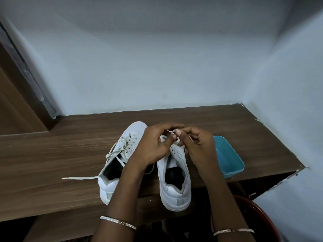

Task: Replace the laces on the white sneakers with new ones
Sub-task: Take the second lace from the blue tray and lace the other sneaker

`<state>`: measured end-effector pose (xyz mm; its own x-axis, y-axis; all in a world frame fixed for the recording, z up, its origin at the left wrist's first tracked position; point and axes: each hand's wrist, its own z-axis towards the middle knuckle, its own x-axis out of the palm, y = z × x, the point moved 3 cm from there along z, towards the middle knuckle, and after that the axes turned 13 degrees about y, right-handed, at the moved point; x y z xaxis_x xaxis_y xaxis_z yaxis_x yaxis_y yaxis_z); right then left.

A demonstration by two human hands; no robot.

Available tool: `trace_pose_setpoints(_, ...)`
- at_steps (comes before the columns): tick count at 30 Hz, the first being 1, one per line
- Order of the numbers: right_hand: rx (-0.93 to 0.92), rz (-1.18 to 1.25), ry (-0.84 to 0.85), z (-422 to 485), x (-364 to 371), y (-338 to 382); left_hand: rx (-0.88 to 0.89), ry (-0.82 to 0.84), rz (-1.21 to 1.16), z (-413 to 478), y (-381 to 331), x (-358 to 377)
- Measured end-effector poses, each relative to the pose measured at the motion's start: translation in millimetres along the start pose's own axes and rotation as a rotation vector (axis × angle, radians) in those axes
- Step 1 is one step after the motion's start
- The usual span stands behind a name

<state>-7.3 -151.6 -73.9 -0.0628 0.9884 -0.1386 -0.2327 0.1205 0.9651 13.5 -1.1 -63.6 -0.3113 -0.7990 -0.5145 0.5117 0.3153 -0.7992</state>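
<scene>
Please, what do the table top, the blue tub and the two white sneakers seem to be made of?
Table top: probably wood-grain laminate, matte; even streaks, chipped pale edge on the right. Blue tub: plastic, smooth, one even colour, thin rim. Sneaker on the left and sneaker on the right: leather or imitation, smooth white; stitched panels, punched holes.

White sneakers (174, 179) with off-white laces (120, 147), a teal tub (229, 159), brown wood-grain table (52, 154).
</scene>
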Motion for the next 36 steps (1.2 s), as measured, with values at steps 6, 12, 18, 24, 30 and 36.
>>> trace_pose_setpoints(6,0.118,0.174,-0.075,-3,2,0,-0.083,-0.238,0.004,-3,17,-18)
trace_pose_setpoints(12,0.165,-0.483,0.118,0,19,-12,-0.079,-0.582,-0.076,-8,14,-34)
trace_pose_setpoints(18,0.107,-0.910,0.256,-2,46,-6,-0.089,-0.732,-0.295,-10,15,-39)
trace_pose_setpoints(24,0.088,-0.715,0.309,-5,47,-10,-0.146,-0.653,-0.291,-13,24,-38)
trace_pose_setpoints(30,0.127,-0.276,-0.041,0,17,-18,-0.287,-0.452,-0.083,-10,36,-30)
trace_pose_setpoints(36,0.191,-0.377,0.176,-5,11,-21,-0.320,-0.335,-0.102,-9,38,-20)
